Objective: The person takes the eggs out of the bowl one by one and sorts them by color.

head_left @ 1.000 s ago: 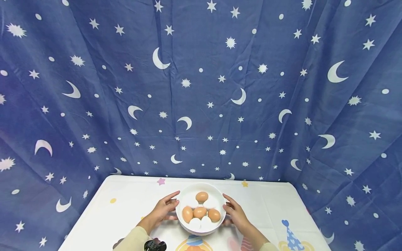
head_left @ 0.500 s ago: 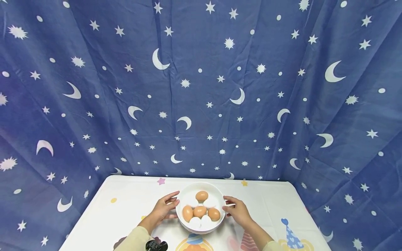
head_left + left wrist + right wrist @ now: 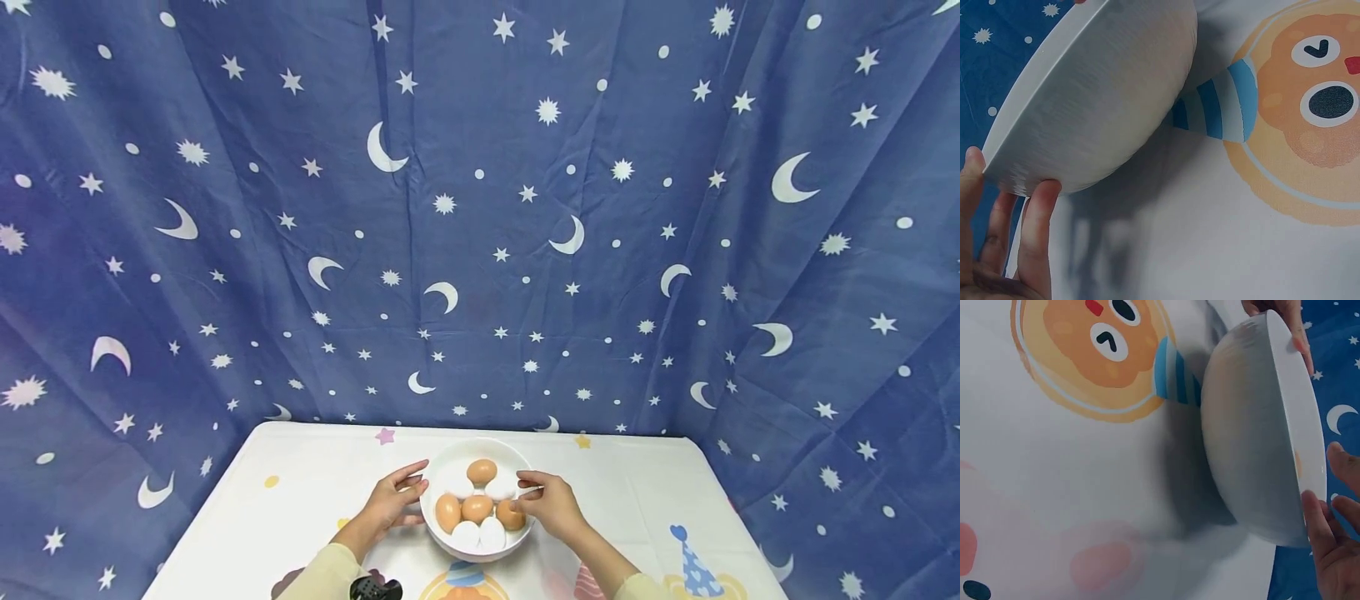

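Printed on blue curtain [image 3: 480, 208], back & both sides: white stars, moons, dots. On white tablecloth [image 3: 630, 483]: pink star [image 3: 385, 435] & yellow star [image 3: 582, 441] nr back edge, blue party hat print [image 3: 700, 575] at front R. Also, in wrist views, round orange cartoon face [image 3: 1310, 125] w/ blue striped cap [image 3: 1244, 100], one eye drawn as dark V-type stroke.

Right by tip of that cap, btwn L hand [image 3: 388, 504] & R hand [image 3: 555, 504]: white bowl [image 3: 480, 448], plain outer wall. Inside, 4 brown eggs [image 3: 477, 507]: one at back, three in a row across middle. At front, 2 white eggs [image 3: 477, 537] side by side; farther back, more pale rounded shapes, hard to tell apart from bowl.

At L of bowl, L hand: fingers spread, slightly bent, tips against rim & outer wall, palm well off it; no grip round it. Over R rim, R hand: thumb & fingers apart, tips above inside, partly covering rightmost brown egg [image 3: 510, 518]. Can't tell if touching that egg; no visible hold on it.

Cream sleeves [image 3: 322, 575] on both arms, black device [image 3: 375, 588] nr L wrist.
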Action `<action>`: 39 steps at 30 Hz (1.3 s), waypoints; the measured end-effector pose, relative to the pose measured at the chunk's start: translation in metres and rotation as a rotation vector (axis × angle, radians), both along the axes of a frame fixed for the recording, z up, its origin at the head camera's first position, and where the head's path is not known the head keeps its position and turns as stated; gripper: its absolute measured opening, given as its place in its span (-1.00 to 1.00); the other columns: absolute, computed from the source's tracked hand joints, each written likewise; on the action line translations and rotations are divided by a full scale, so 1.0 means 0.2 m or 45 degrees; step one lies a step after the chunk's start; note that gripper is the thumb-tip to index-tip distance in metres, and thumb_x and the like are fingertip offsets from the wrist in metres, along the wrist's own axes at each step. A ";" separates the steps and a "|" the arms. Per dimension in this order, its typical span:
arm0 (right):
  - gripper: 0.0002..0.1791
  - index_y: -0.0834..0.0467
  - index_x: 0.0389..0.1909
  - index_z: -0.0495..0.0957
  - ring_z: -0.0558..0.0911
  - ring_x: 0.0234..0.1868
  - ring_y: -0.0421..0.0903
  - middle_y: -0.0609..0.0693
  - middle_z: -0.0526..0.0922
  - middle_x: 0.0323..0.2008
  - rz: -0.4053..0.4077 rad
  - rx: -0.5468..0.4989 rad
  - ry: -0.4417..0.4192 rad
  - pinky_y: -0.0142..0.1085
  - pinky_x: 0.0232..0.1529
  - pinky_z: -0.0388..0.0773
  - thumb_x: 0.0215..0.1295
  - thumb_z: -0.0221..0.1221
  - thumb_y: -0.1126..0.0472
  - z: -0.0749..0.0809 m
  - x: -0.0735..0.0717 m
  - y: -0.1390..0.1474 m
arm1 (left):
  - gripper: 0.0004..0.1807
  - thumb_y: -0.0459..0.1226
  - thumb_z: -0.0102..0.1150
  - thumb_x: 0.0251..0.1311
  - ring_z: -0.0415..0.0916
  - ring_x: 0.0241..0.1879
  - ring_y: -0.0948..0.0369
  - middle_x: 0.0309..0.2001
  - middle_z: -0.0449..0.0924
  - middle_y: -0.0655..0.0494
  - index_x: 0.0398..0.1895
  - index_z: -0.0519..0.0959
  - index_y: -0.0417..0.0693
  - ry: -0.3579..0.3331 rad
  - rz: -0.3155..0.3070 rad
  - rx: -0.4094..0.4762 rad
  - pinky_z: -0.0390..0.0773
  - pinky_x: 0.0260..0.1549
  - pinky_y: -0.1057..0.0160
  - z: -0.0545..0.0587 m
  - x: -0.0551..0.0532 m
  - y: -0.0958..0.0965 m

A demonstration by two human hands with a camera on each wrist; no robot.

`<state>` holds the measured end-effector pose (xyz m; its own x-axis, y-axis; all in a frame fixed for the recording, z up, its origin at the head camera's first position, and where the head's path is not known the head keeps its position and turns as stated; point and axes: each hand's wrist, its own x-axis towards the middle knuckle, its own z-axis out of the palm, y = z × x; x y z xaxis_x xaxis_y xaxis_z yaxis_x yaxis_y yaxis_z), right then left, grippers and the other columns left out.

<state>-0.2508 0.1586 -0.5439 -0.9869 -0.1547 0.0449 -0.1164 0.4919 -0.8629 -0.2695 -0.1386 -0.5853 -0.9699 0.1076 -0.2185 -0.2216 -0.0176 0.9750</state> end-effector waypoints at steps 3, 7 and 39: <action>-0.37 0.42 0.10 0.54 0.71 -0.24 -0.03 0.26 0.68 -0.10 0.010 0.035 -0.002 -0.42 -0.31 0.70 -0.05 0.48 0.34 -0.01 0.00 -0.02 | -0.43 -0.27 0.20 0.34 0.65 -0.10 0.04 0.19 0.39 -0.29 0.39 0.35 -0.13 0.000 -0.004 -0.002 0.75 -0.28 -0.02 -0.01 0.00 0.00; -0.38 0.43 0.07 0.54 0.70 -0.19 0.05 0.26 0.68 -0.11 0.006 0.080 -0.024 -0.43 -0.29 0.70 -0.08 0.48 0.37 -0.01 -0.02 -0.04 | -0.43 -0.28 0.20 0.33 0.65 -0.08 0.01 0.19 0.41 -0.30 0.39 0.35 -0.13 -0.001 0.000 -0.004 0.75 -0.28 -0.03 -0.02 0.00 0.00; -0.60 0.36 -0.25 0.67 0.62 -0.27 -0.04 0.07 0.68 -0.35 -0.076 0.348 -0.111 -0.19 -0.20 0.73 -0.23 0.52 0.46 -0.05 -0.10 -0.23 | -0.43 -0.24 0.21 0.34 0.65 -0.07 0.02 0.23 0.40 -0.31 0.39 0.35 -0.11 0.005 -0.006 0.016 0.74 -0.24 -0.04 -0.01 0.00 0.00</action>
